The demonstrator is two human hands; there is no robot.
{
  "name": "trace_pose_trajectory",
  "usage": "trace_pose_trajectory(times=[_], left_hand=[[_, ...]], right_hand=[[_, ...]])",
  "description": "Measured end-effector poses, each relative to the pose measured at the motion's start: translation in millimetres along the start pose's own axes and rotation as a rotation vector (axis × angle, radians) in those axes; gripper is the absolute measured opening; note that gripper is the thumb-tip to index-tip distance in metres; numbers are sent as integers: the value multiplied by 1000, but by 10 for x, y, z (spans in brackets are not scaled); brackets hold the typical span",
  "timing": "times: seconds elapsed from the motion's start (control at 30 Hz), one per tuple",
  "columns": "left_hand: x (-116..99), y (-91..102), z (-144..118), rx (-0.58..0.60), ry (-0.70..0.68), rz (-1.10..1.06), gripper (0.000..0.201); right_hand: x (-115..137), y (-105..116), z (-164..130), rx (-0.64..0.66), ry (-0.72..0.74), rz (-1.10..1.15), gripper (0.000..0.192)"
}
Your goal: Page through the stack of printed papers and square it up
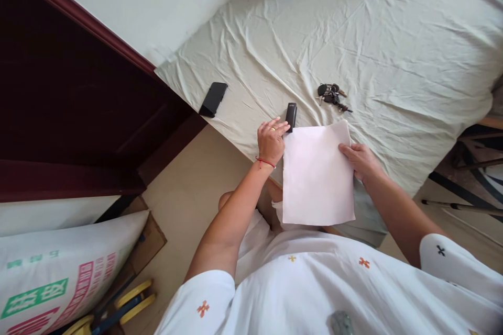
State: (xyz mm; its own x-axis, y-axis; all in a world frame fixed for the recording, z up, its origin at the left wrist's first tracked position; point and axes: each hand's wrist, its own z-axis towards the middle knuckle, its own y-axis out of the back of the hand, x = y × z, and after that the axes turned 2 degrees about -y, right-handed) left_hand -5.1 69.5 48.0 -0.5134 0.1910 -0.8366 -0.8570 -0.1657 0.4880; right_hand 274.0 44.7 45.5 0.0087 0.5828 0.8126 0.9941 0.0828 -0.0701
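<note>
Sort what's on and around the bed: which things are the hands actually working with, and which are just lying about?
In hand:
- sheet of paper, right hand holding its right edge
- black stapler at the paper's top left corner, left hand touching it

Lying about:
- bunch of keys on the bedsheet
- black phone near the bed's corner
- printed sack on the floor

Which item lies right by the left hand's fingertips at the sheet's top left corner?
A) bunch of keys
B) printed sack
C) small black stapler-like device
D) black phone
C: the left hand rests at the corner of the white paper, fingertips beside the small black device; the keys and black phone lie apart on the sheet-covered bed.
</note>
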Motion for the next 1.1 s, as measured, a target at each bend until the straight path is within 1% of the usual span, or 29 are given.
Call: trace_pose_trajectory(times=[0.13, 0.23, 0.33, 0.4, 0.43, 0.47, 0.53, 0.57, 0.6, 0.63, 0.7, 0.77, 0.83, 0.9, 0.97, 1.03, 1.1], left_hand=[[-38, -45, -99, -29, 45, -18, 29], [-75, -26, -60, -18, 42, -35, 27], [-84, 27, -9, 1, 45, -55, 22], [-69, 58, -74, -1, 48, -86, 20], [-58, 69, -150, -35, 55, -121, 20], [-47, 75, -255, -119, 86, -162, 21], [-34, 74, -524, -248, 197, -256, 32], [-36, 69, -672, -277, 252, -322, 38], [-47, 62, -818, -285, 304, -415, 45], [-66, 53, -952, -266, 359, -532, 51], [-124, 36, -1162, -198, 461, -759, 64], [-185, 27, -1281, -137, 524, -918, 74], [-218, 26, -1316, -107, 556, -988, 75], [-203, 26, -1298, -111, 555, -961, 64], [-141, 20, -1261, -144, 535, -863, 51], [-60, 0, -1235, -204, 531, -740, 45], [7, -35, -1233, -281, 548, -601, 43]], right_hand=[[-6, 0, 19, -24, -24, 14, 21], [8, -36, 7, -27, -32, 12, 21], [22, -64, -82, 3, 0, 10, 25], [20, -34, -186, 28, 38, -3, 30], [13, 1, -244, 37, 60, -18, 32], [2, 48, -301, 46, 80, -32, 35], [-29, 165, -402, 55, 111, -46, 39], [-44, 223, -438, 57, 122, -33, 41], [-57, 272, -464, 52, 130, -17, 42], [-63, 305, -477, 42, 134, -6, 43], [-48, 309, -465, 32, 143, 6, 44], [11, 223, -411, 54, 158, -12, 45], [100, 71, -327, 102, 184, -56, 46], [195, -98, -230, 145, 218, -104, 46], [264, -232, -135, 172, 256, -141, 45], [280, -299, -53, 145, 338, -188, 41], [231, -294, 4, 73, 429, -226, 38]])
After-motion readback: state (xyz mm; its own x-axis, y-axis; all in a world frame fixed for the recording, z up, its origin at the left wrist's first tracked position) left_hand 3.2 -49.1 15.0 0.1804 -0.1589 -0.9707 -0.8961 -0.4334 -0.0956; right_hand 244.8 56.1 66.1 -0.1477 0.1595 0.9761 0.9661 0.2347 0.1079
